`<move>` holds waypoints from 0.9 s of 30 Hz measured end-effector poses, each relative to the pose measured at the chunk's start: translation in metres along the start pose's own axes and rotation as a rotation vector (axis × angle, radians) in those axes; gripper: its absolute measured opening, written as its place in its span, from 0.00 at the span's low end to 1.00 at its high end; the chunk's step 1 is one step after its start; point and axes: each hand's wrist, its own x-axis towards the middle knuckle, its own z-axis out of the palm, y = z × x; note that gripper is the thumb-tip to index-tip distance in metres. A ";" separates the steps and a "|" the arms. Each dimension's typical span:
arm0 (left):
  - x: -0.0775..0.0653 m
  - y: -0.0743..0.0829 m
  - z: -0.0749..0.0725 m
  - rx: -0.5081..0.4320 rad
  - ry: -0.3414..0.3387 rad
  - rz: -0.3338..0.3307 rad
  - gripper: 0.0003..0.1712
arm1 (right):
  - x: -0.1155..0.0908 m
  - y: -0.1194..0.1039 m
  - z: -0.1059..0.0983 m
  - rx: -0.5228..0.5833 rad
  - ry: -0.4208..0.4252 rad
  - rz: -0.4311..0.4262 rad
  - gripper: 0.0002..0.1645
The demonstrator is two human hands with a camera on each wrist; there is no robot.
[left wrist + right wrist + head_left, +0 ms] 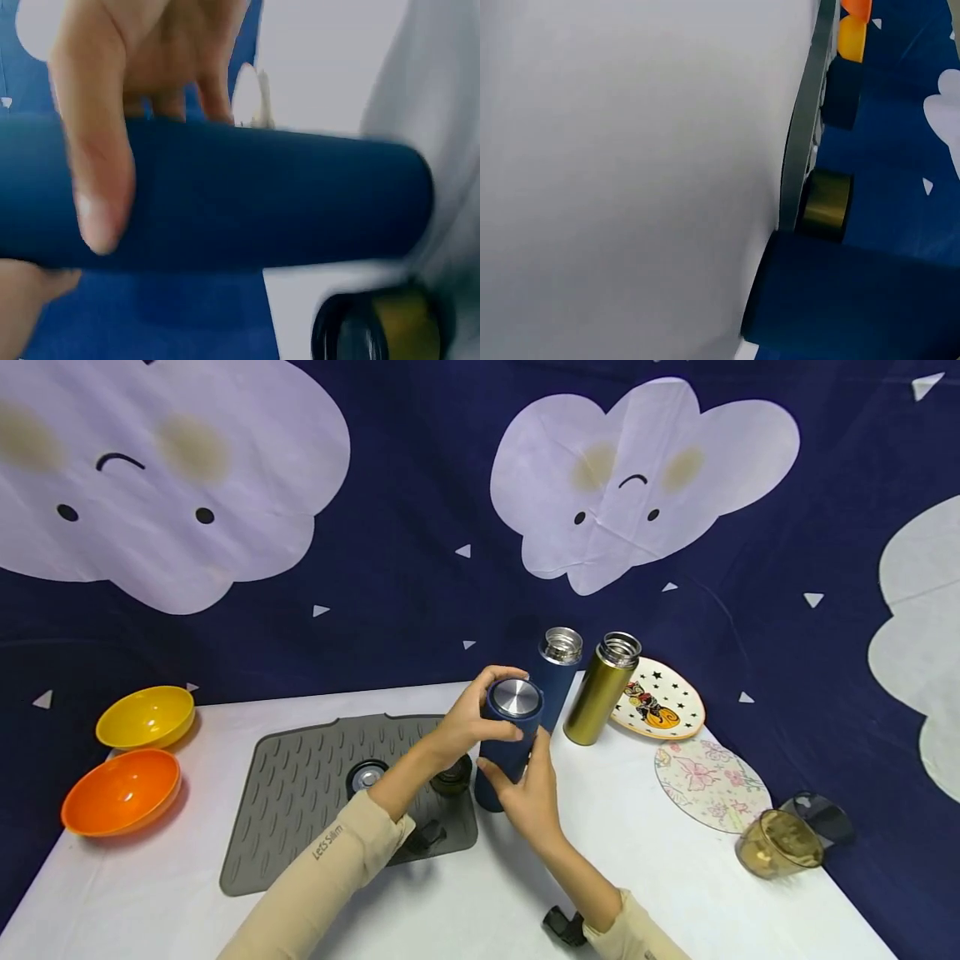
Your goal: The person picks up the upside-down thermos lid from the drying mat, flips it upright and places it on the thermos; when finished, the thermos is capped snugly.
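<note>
A dark blue thermos flask [501, 756] with a silver-topped cap stands upright at the right edge of the drying mat. My left hand [474, 720] grips it near the top, thumb in front and fingers behind, as the left wrist view also shows. Lower down, my right hand [531, 792] holds the same thermos from the right side. In the right wrist view only the thermos base [840, 296] shows, not the hand. Behind stand an uncapped blue thermos [557, 681] and an uncapped gold thermos [598, 697]. A gold cap [829, 204] and a dark blue cap [844, 94] lie on the mat.
The grey drying mat [292, 793] lies left of the thermos. Yellow [146, 718] and orange [123, 793] bowls sit at the far left. On the right are a patterned plate [678, 697], a round floral mat [708, 785], an amber glass [776, 843] and a dark glass [821, 817].
</note>
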 end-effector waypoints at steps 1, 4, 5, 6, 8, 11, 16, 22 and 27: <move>0.000 0.000 -0.001 -0.050 -0.032 -0.004 0.45 | 0.000 0.000 0.000 0.005 -0.004 0.004 0.44; -0.003 -0.002 0.005 0.008 0.033 0.015 0.46 | 0.001 0.000 0.000 0.003 -0.001 -0.009 0.43; -0.003 -0.003 0.009 0.072 0.095 0.022 0.48 | 0.002 0.000 -0.001 -0.007 0.004 -0.015 0.43; -0.004 -0.003 0.014 0.138 0.163 0.024 0.49 | 0.002 0.000 -0.002 -0.025 0.009 -0.025 0.43; -0.003 -0.005 0.019 0.217 0.260 0.031 0.46 | 0.003 -0.001 -0.004 -0.052 0.013 -0.043 0.42; -0.001 -0.004 0.012 0.118 0.186 0.034 0.39 | 0.003 -0.001 -0.008 -0.067 -0.021 -0.067 0.43; 0.009 -0.002 -0.015 -0.134 -0.216 -0.008 0.35 | 0.005 -0.004 -0.014 -0.063 -0.143 -0.128 0.48; 0.021 -0.004 -0.028 -0.221 -0.514 -0.021 0.33 | 0.006 -0.007 -0.016 -0.064 -0.204 -0.130 0.48; 0.017 -0.002 -0.029 -0.191 -0.460 -0.047 0.39 | 0.013 -0.005 -0.021 -0.020 -0.243 -0.096 0.46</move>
